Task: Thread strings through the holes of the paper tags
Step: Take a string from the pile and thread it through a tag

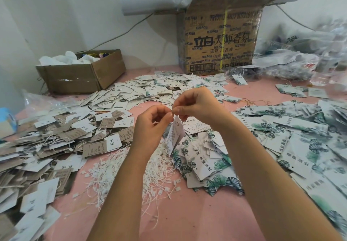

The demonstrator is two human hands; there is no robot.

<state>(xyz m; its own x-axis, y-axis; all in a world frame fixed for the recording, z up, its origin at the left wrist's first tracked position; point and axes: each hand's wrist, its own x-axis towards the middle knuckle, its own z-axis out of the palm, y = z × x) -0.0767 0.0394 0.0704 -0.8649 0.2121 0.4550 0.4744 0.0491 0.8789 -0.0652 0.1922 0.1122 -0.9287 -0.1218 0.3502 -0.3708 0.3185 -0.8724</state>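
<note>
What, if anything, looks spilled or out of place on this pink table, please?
Nothing looks damaged, but the thin white strings with plastic locks lie in a tangled heap on the pink table, and the printed paper tags sprawl in overlapping piles around it.

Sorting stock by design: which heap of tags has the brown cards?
The heap at the left, beside the left hand. Its brown cards set it apart; the right heap shows green leaves, the far heap mostly white.
</note>
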